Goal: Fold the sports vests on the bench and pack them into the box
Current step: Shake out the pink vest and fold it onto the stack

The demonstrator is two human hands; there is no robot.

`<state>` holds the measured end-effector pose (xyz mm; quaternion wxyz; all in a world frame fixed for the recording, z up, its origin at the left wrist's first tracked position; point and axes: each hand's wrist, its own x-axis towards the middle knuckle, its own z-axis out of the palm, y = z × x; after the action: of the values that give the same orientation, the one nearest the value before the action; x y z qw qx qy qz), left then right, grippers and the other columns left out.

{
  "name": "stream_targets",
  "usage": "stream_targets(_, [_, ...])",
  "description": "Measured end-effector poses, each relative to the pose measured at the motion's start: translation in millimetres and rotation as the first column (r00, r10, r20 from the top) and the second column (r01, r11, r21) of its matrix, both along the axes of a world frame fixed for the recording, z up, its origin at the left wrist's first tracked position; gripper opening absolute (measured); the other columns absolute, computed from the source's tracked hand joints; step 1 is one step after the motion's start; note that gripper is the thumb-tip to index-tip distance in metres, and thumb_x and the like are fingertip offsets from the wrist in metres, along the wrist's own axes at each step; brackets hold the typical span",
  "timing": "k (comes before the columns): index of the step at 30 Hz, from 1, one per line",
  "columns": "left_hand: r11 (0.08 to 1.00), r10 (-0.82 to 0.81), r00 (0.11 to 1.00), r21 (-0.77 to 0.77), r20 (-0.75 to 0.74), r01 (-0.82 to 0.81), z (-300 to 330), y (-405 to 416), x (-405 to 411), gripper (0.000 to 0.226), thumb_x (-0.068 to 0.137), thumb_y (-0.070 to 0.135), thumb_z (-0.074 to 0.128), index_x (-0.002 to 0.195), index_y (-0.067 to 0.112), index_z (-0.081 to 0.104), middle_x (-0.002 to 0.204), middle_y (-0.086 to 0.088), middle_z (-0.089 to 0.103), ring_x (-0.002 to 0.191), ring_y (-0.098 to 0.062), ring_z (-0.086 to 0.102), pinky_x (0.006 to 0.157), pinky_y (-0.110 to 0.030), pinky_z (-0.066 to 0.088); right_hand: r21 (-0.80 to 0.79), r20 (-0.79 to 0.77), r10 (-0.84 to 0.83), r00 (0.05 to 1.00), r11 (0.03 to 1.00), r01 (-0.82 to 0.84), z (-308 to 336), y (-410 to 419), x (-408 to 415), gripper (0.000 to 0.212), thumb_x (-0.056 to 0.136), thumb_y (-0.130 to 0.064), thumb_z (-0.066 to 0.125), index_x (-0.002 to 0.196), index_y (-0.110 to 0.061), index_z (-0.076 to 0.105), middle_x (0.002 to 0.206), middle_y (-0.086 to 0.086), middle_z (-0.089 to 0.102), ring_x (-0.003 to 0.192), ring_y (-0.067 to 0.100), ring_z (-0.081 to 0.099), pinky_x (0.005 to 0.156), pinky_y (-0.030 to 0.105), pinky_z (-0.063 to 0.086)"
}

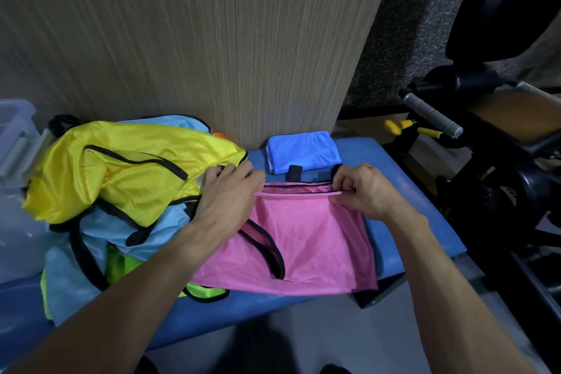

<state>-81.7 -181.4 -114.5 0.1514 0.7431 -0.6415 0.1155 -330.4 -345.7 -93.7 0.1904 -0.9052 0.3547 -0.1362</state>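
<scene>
A pink mesh vest (pixel 306 240) with black trim lies spread on the blue padded bench (pixel 403 179). My left hand (pixel 227 191) pinches its far edge at the left. My right hand (pixel 361 188) pinches the same edge at the right, and the edge is pulled taut between them. A folded blue vest (pixel 303 150) sits on the bench just beyond my hands. A loose pile lies to the left, with a yellow vest (pixel 121 170) on top of light blue (pixel 100 240) and lime green ones (pixel 121 267). A clear plastic box (pixel 15 136) stands at the far left.
A wood-grain wall panel (pixel 212 39) rises right behind the bench. Black gym equipment (pixel 501 161) with a grey handle and yellow grips stands at the right. Grey floor (pixel 303 337) lies below the bench's near edge.
</scene>
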Motion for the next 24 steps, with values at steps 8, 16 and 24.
stream_targets(8, [0.999,-0.032,0.999,0.014,0.01,0.032,7,-1,6,0.028,0.09,0.03,0.067,0.083,0.032,0.04,0.075,0.013,0.056,0.082,-0.017,0.045,0.082,-0.038,0.031,0.391,0.094,0.074,0.993,0.914,-0.106,26,9,-3,0.025,0.092,-0.035,0.072,0.087,-0.011,0.077,0.088,0.016,0.07,0.074,0.015,0.062,0.074,0.032,0.053])
stream_targets(16, [1.0,-0.024,1.0,-0.01,0.016,0.024,2,-2,10,0.017,0.091,0.032,0.07,0.089,0.031,0.053,0.081,0.014,0.06,0.09,-0.017,0.042,0.084,-0.036,0.026,0.424,0.013,0.097,0.995,0.901,-0.093,26,7,0,0.021,0.096,-0.032,0.069,0.085,-0.014,0.071,0.083,0.01,0.069,0.075,0.011,0.06,0.077,0.031,0.05])
stream_targets(24, [0.982,-0.122,0.992,-0.141,0.036,0.125,22,5,-18,0.053,0.075,0.01,0.074,0.122,0.031,0.061,0.114,0.005,0.054,0.107,-0.023,0.048,0.092,-0.042,0.037,0.111,0.072,-0.068,0.995,0.992,0.06,7,0,16,0.021,0.096,-0.028,0.069,0.078,-0.024,0.058,0.07,0.001,0.065,0.062,0.011,0.055,0.059,0.028,0.043])
